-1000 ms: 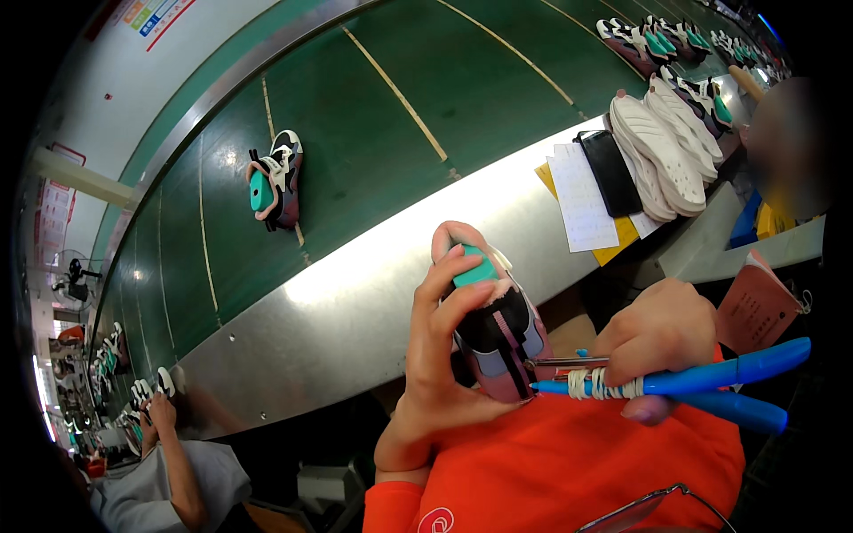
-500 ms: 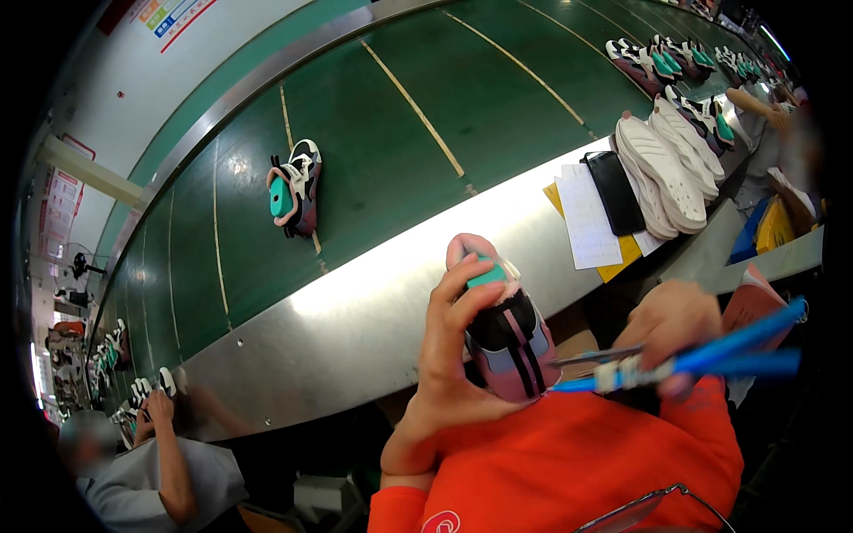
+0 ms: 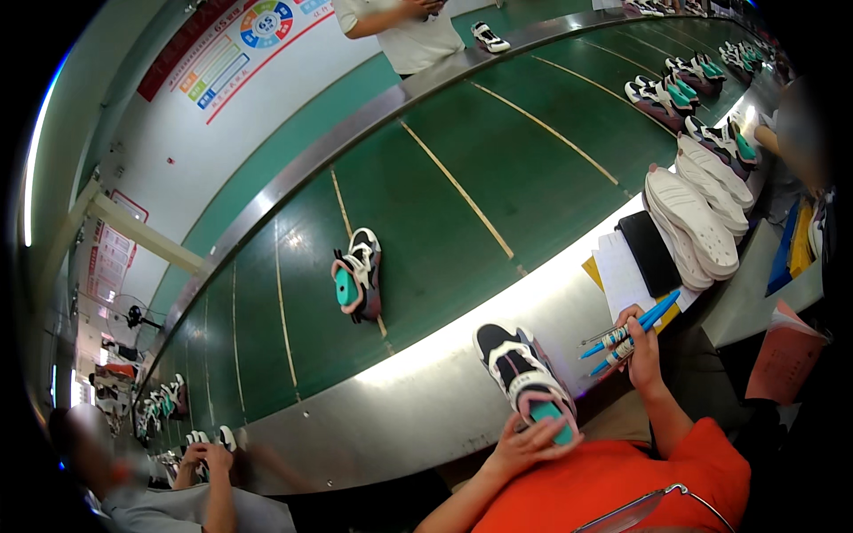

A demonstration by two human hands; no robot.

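A black, white and pink sneaker is over the metal ledge in front of me, its toe pointing away. My left hand grips it at the heel, fingers over the turquoise insert in its opening. To the right of the sneaker and apart from it, my right hand is closed around a bundle of blue pens with white wrapping on their barrels. A thin metal tip sticks out of the same grip, pointing left; its kind is unclear.
Beyond the metal ledge runs a green conveyor belt carrying another sneaker. White soles, a black phone and papers lie at right. Co-workers sit at left and right; another person stands across the belt.
The sneaker has swung from heel-up near my body to toe-away over the ledge. My right hand with the pens has drawn off it. My view has shifted, bringing the person opposite into sight.
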